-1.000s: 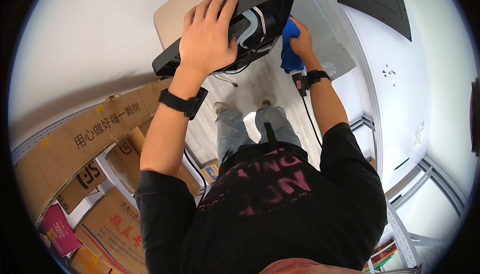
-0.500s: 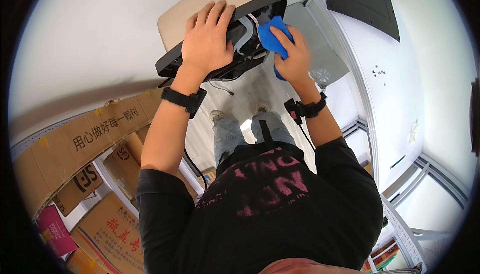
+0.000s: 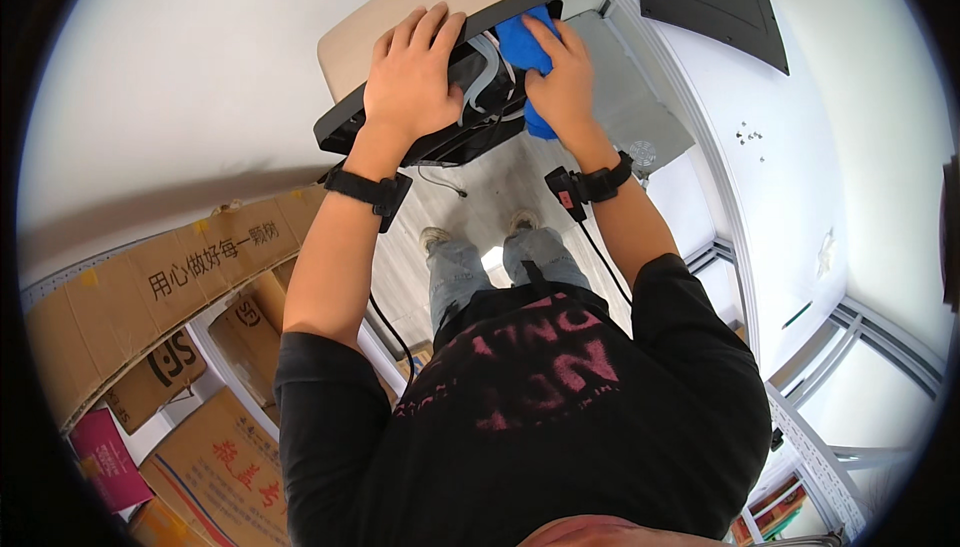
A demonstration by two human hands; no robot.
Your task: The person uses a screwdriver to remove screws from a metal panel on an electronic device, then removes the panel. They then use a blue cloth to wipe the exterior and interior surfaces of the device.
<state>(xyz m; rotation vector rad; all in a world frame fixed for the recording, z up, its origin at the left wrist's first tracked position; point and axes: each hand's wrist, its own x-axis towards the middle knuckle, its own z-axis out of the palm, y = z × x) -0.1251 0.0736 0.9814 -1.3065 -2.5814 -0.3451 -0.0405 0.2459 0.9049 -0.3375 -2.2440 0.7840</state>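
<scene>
A black open housing (image 3: pixel 505 13) stands tilted in front of me, with grey ribbon cable (image 3: pixel 487 72) and dark wires showing inside. My left hand (image 3: pixel 412 82) is closed over its upper rim, fingers on the far side and thumb on the near side. In my right hand (image 3: pixel 563 82) is a blue cloth (image 3: pixel 522 45), pressed against the inside of the housing near its right end. Part of the cloth hangs below the palm. Behind the housing is a beige padded seat (image 3: pixel 350 42), partly covered by it.
On the white table (image 3: pixel 800 207) to the right lie a black flat panel (image 3: pixel 712 9) and several small screws (image 3: pixel 748 134). Cardboard boxes (image 3: pixel 215 257) fill a shelf at the left. A grey metal case (image 3: pixel 640 87) stands beside the table. A loose cable end (image 3: pixel 460 192) hangs under the housing.
My right hand has moved left and slightly up with the blue cloth, now further into the right end of the housing. My left hand keeps its place on the rim.
</scene>
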